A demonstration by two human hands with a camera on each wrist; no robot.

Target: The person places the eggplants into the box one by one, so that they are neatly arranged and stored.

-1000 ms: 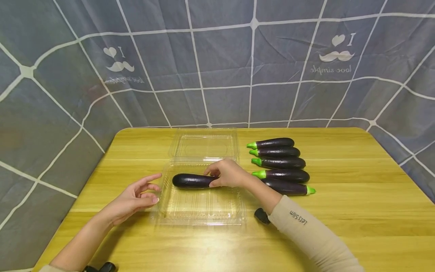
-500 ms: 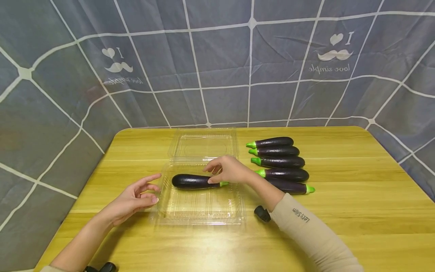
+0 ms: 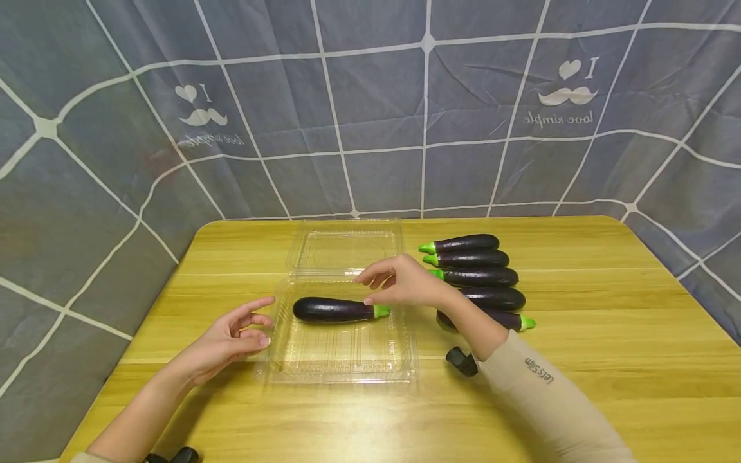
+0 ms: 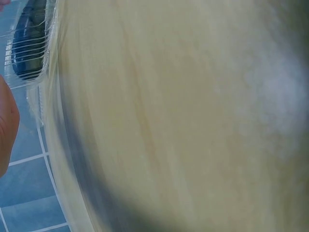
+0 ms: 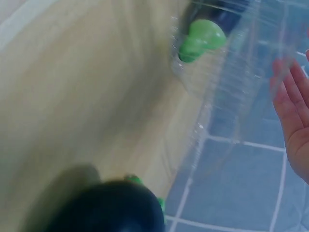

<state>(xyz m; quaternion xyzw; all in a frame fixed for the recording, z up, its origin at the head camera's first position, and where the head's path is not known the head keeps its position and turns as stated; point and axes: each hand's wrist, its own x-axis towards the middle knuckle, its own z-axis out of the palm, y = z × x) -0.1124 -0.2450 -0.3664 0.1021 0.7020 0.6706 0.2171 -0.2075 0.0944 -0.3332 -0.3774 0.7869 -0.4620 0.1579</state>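
A dark purple eggplant (image 3: 332, 310) with a green stem lies crosswise in the base of a clear plastic clamshell box (image 3: 341, 370), its stem pointing right. Over the stem end hovers my right hand (image 3: 405, 283), fingers loosely bent and holding nothing, thumb tip close by the eggplant. My left hand (image 3: 234, 331) stands beside the box's left wall with fingers spread and relaxed. In the right wrist view the green stem (image 5: 203, 38) shows through the clear wall, and the right hand (image 5: 297, 106) is at the right edge. Only a sliver of the left hand (image 4: 6, 128) appears in the left wrist view.
The box's lid (image 3: 347, 247) lies open toward the back. Right of the box, several more eggplants (image 3: 471, 258) lie in a stacked row, the nearest with its stem to the right. A grey patterned cloth (image 3: 382, 116) hangs behind the wooden table (image 3: 579, 289).
My right hand has let go of the eggplant and drawn up and to the right, uncovering its green stem. The eggplant rests in the box; my left hand has stayed put.
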